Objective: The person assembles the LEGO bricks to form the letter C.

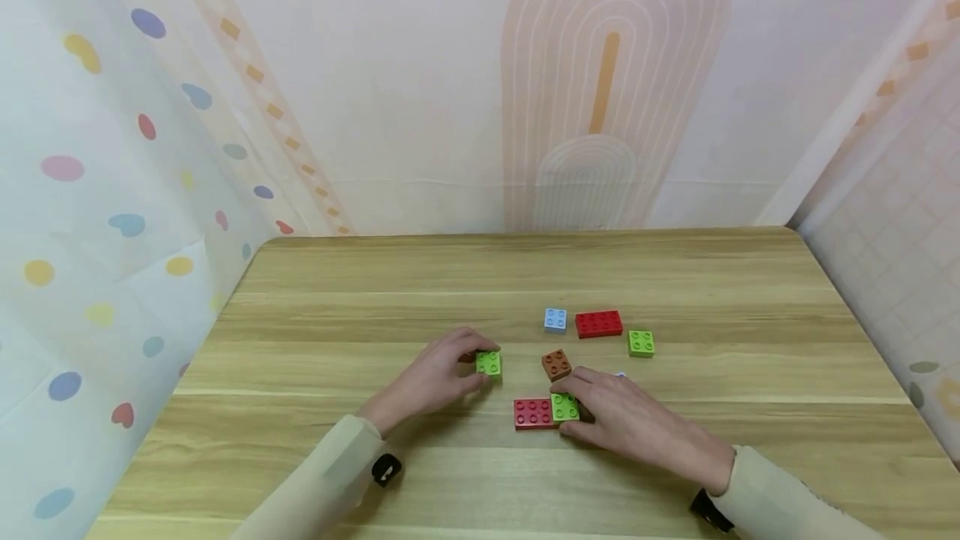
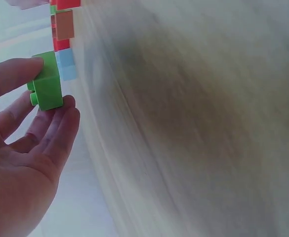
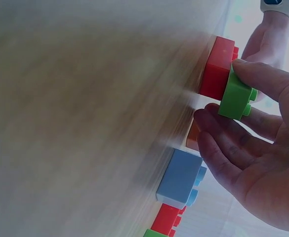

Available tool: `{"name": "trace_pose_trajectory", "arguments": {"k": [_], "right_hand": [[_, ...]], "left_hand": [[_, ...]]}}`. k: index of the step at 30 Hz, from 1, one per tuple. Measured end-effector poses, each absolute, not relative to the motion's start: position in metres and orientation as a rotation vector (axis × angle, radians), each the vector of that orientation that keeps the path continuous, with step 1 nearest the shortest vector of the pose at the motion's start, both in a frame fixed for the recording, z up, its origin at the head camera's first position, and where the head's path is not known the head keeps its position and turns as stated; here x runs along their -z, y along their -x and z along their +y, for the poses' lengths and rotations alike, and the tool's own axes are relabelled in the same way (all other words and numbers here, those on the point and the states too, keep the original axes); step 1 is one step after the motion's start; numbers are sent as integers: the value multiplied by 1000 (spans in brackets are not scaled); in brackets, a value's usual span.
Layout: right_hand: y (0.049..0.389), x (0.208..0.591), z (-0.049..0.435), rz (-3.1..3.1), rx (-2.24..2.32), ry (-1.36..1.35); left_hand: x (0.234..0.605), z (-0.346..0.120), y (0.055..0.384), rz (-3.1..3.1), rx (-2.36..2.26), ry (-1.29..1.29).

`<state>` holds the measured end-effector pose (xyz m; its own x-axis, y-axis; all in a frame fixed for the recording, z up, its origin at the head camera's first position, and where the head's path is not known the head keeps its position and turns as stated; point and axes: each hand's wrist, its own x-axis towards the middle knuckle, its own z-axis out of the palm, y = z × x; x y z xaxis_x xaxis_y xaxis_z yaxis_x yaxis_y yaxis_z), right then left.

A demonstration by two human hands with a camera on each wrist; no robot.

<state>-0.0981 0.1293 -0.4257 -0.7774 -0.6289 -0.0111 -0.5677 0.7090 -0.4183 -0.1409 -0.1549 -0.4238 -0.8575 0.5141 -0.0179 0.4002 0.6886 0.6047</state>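
Note:
My left hand (image 1: 446,369) pinches a small green toy brick (image 2: 49,81) between thumb and fingers; its studs show in the head view. My right hand (image 1: 618,411) holds another green brick (image 1: 565,407) by its sides. That brick sits at the right end of a long red brick (image 1: 532,413), covering that end; in the right wrist view it touches the red brick's (image 3: 217,69) studded side. Whether it is fully pressed down I cannot tell. Just behind the right fingers lies a brown brick (image 1: 556,365).
Farther back on the wooden table (image 1: 337,290) lie a light blue brick (image 1: 555,320), a second red brick (image 1: 598,324) and a third green brick (image 1: 641,343). A blue piece (image 1: 620,374) is mostly hidden behind my right hand. Patterned cloth (image 1: 420,90) hangs behind the table.

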Motion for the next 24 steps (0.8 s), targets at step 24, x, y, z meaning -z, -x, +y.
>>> {"name": "trace_pose_trajectory", "arguments": {"k": [24], "right_hand": [[98, 424, 128, 2743, 616, 971]], "left_hand": [[415, -153, 116, 2657, -1045, -836]]}}
